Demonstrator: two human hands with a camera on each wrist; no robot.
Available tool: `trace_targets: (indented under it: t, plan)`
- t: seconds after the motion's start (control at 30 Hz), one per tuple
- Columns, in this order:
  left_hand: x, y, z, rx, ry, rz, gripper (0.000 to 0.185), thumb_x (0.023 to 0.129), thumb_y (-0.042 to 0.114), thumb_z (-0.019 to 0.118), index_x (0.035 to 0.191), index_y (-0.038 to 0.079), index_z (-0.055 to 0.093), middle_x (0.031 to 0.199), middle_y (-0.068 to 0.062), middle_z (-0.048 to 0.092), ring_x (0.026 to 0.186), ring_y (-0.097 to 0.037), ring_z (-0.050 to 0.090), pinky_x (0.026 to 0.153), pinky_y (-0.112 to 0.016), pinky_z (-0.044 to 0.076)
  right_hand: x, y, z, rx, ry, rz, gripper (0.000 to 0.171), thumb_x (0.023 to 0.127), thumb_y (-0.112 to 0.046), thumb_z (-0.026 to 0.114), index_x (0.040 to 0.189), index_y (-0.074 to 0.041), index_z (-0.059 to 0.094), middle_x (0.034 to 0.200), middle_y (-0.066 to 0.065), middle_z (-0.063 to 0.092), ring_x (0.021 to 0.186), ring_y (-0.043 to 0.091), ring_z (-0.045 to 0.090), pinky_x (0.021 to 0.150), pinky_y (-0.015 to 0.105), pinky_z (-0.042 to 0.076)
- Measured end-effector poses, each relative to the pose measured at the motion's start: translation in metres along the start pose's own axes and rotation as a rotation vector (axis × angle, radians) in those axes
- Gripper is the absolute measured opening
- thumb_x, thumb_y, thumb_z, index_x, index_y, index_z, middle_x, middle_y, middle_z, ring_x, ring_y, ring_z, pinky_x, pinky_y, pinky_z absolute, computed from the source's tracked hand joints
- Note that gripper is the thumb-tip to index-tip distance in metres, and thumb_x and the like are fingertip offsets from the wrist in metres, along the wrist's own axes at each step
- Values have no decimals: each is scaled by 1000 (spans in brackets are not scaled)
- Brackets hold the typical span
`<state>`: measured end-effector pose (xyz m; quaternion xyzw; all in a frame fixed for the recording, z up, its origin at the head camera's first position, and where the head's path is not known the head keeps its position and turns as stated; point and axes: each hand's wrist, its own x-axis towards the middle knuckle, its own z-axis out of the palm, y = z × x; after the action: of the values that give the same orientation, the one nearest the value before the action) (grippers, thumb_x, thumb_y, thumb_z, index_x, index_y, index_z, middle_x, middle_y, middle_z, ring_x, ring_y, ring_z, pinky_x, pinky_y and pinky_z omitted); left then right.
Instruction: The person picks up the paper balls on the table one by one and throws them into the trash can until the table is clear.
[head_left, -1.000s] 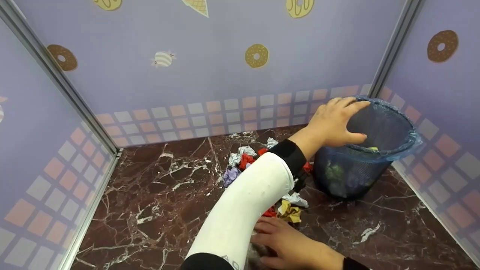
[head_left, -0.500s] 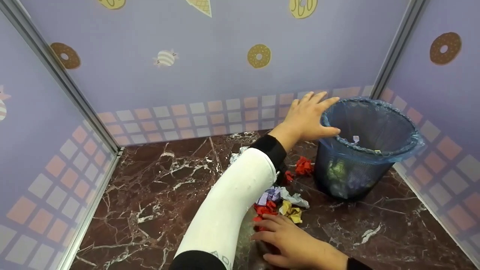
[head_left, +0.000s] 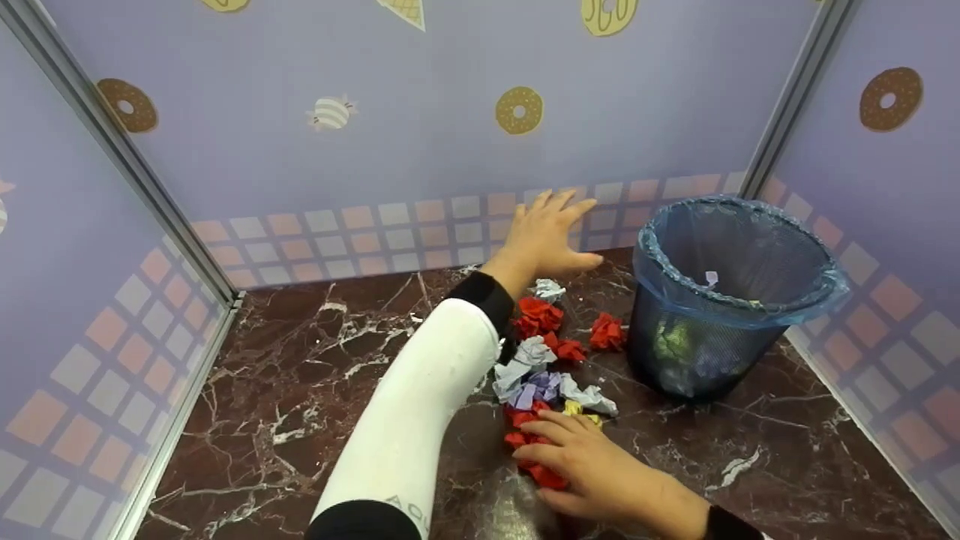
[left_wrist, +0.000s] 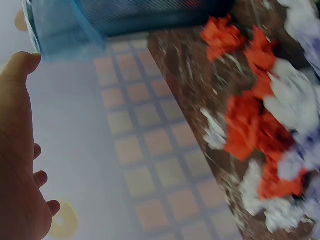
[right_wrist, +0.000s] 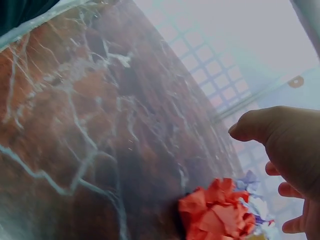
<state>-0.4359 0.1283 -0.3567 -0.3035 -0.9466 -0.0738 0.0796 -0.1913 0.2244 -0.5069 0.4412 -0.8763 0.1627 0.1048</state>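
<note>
Paper wads [head_left: 541,360] heaped on marble floor [head_left: 315,375], between both hands and just left of bin [head_left: 720,300]. Colours: red, white, lilac, yellow.

Left hand [head_left: 544,236]: raised above far end of heap, fingers straight and spread, thumb out toward bin. Nothing held. Nearest item: white wad [head_left: 548,289], just below palm, apart from fingers. In left wrist view, hand [left_wrist: 20,165] at left edge of frame, palm bare, fingertips loosely bent, clear of red wads [left_wrist: 250,130] on floor; bin rim [left_wrist: 65,30] at top.

Right hand [head_left: 592,469]: laid low at near end of heap, fingers extended and slightly bent, pointing left. Fingertips [head_left: 540,433] on or against red wad [head_left: 534,446]; yellow wad [head_left: 574,407] just beyond knuckles. No closed grip visible; contact in head view, but cannot tell whether pressing. In right wrist view, thumb [right_wrist: 260,125] and fingers open above red wad [right_wrist: 217,212], wad beneath palm, not enclosed.

Bin: blue mesh, upright, lined with blue bag, standing in right rear corner. Scraps visible inside. Red wad [head_left: 606,331] close to bin base, apart from both hands.

Walls [head_left: 420,135]: lilac panels with doughnut prints and tile pattern along bottom.
</note>
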Motion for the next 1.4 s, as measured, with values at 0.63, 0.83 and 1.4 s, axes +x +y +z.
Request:
trace_targets:
  t: [0.63, 0.83, 1.4]
  plan:
    - [-131, -136, 52, -66, -6, -171, 98, 70, 88, 48, 152, 40, 25, 159, -2, 27, 142, -33, 29, 110, -63, 25, 23, 95, -79, -67, -25, 337, 57, 85, -42, 70, 138, -30, 53, 153, 6, 37, 137, 34, 35, 102, 67, 35]
    - [-184, -150, 72, -123, 26, -225, 97, 69, 86, 52, 151, 39, 30, 157, -2, 30, 140, -34, 31, 108, -65, 26, 39, 130, -88, -27, -9, 397, 55, 86, -38, 69, 137, -21, 55, 147, 16, 42, 133, 42, 38, 105, 63, 34]
    - [-334, -103, 110, -599, 139, -383, 77, 78, 56, 72, 145, 46, 37, 154, 7, 35, 140, -29, 35, 105, -70, 28, 72, 190, -30, 85, -190, 626, 47, 87, -30, 70, 130, -12, 61, 126, 20, 59, 115, 38, 56, 96, 53, 46]
